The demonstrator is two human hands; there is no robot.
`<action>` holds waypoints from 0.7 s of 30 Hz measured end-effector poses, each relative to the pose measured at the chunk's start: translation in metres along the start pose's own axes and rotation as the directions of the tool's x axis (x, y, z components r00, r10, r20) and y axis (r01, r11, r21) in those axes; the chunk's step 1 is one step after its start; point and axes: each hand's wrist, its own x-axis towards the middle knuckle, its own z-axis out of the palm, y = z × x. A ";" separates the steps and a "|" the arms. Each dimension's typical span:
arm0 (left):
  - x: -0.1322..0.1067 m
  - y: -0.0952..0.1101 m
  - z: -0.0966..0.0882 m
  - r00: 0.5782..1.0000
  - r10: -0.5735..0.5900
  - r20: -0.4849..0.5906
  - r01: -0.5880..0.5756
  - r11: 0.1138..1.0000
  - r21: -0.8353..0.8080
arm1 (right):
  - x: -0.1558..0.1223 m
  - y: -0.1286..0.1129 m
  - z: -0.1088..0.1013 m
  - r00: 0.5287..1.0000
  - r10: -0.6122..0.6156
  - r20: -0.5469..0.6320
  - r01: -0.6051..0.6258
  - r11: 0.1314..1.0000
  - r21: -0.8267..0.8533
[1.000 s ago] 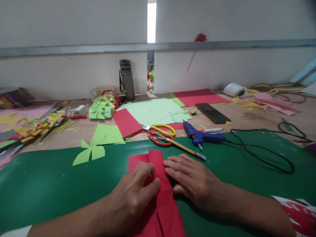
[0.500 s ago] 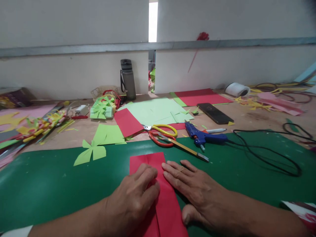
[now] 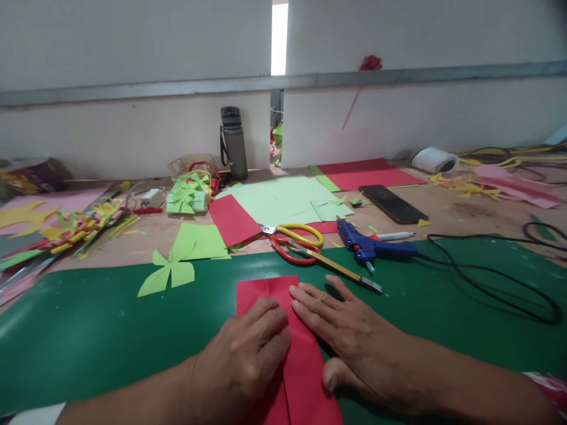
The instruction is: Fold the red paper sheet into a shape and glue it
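A folded piece of red paper (image 3: 305, 366) lies on the green mat (image 3: 106, 336) right in front of me, with a seam running down its middle. My left hand (image 3: 254, 348) rests on it with curled fingers pressed to the surface near the seam; whether anything is pinched in them is hidden. Flat along the paper's right edge lies my right hand (image 3: 345, 336), its fingers stretched and the thumb apart. Just beyond the paper are scissors (image 3: 299, 242) with red and yellow handles and a yellow craft knife (image 3: 341, 268).
A blue glue gun (image 3: 372, 245) with a black cord lies right of the knife, near a phone (image 3: 392, 203). Green cut paper leaves (image 3: 170, 271) sit at left. Behind stand a dark bottle (image 3: 234, 144), pale green sheets (image 3: 279, 198) and red sheets (image 3: 372, 174).
The view has shifted slightly, so everything appears a little further right. Both hands stay on the red paper, and my right hand has slid slightly upward along its edge.
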 end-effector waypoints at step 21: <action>-0.006 -0.002 0.001 0.997 -0.040 0.065 0.041 0.999 -0.017 | 0.004 0.007 0.007 0.999 0.043 0.006 -0.042 0.998 -0.054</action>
